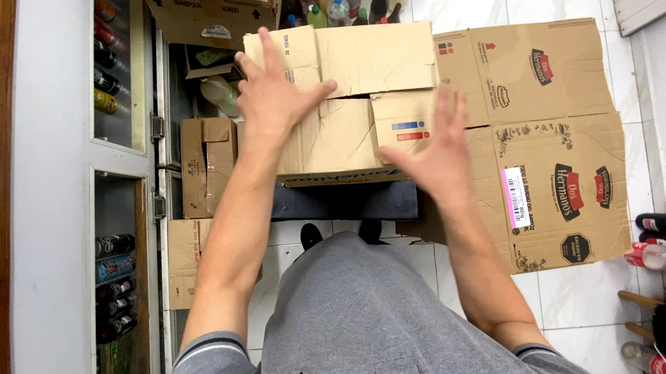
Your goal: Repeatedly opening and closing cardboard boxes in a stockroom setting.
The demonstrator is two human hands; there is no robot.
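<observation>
I press left hand (274,96) flat on box (342,103) flaps; right hand (433,151) spread, holding nothing; push evenly.

The left hand (274,93) lies flat on the closed cardboard box (350,102); the right hand (437,155) hovers at the box's right edge. Right of both hands, a flattened carton (559,145) lies on the floor (580,302). Beyond the hands stand bottles (342,4); left of them, a glass-door fridge (64,192).

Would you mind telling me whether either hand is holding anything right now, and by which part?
Nothing is gripped. The left hand lies flat, fingers spread, on the closed top flaps of the cardboard box; the right hand hovers open at its near right corner.
</observation>
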